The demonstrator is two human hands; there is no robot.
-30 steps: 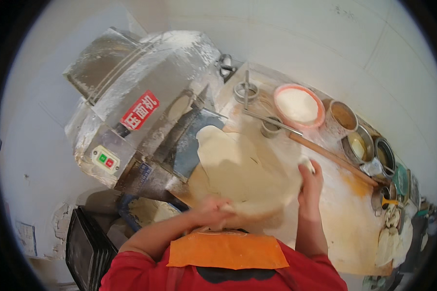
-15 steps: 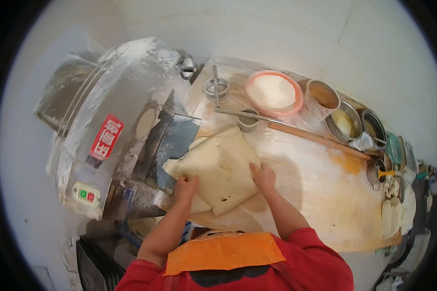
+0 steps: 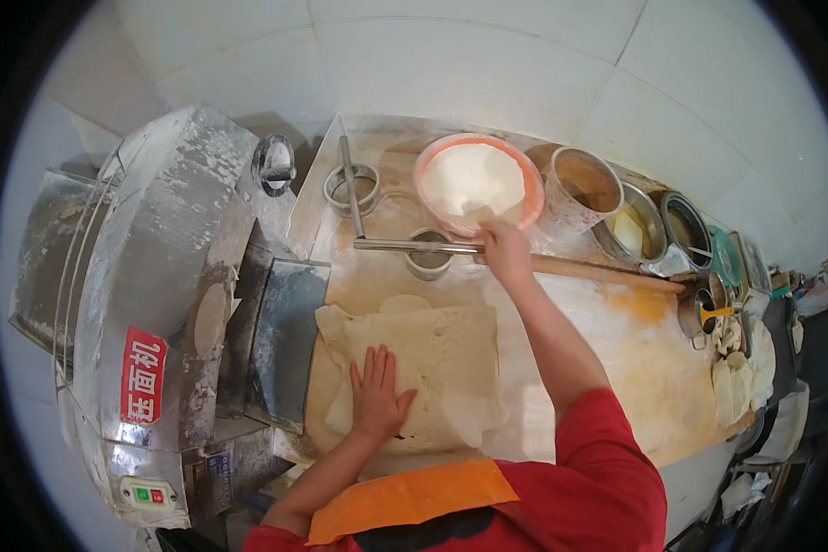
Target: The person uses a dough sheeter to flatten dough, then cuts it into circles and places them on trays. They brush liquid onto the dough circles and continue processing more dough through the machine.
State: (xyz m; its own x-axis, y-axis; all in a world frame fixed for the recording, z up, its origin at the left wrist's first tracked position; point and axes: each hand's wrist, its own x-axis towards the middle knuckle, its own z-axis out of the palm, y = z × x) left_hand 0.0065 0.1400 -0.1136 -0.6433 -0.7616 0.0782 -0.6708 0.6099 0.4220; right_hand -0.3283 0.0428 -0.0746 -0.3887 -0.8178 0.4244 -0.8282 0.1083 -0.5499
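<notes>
Through the head camera, I see at far left a flour-dusted metal machine point(image 3: 161, 248) with a red label point(image 3: 144, 375) and a small panel of green and red buttons point(image 3: 149, 495). A blue-grey plate point(image 3: 291, 331) slopes from its side toward a floury worktop point(image 3: 653, 368).

Next to that plate, a wide, pale dough sheet point(image 3: 455, 359) lies on the worktop in front of the person. The left hand point(image 3: 378, 397) rests on it palm down, open, fingers spread.

Beyond the sheet are two metal rings point(image 3: 430, 270), with an angled metal bar point(image 3: 414, 246) passing over them. Behind stands a pink bowl point(image 3: 532, 195) of white flour point(image 3: 469, 179). The right hand point(image 3: 506, 250) reaches to the bowl's near edge, fingers bent down; I cannot tell whether it grips anything.

Rightward, a wooden rolling pin point(image 3: 607, 273) lies below a tall container point(image 3: 566, 207) and two round pots point(image 3: 651, 210). Pale dough pieces point(image 3: 732, 386) sit at far right.
</notes>
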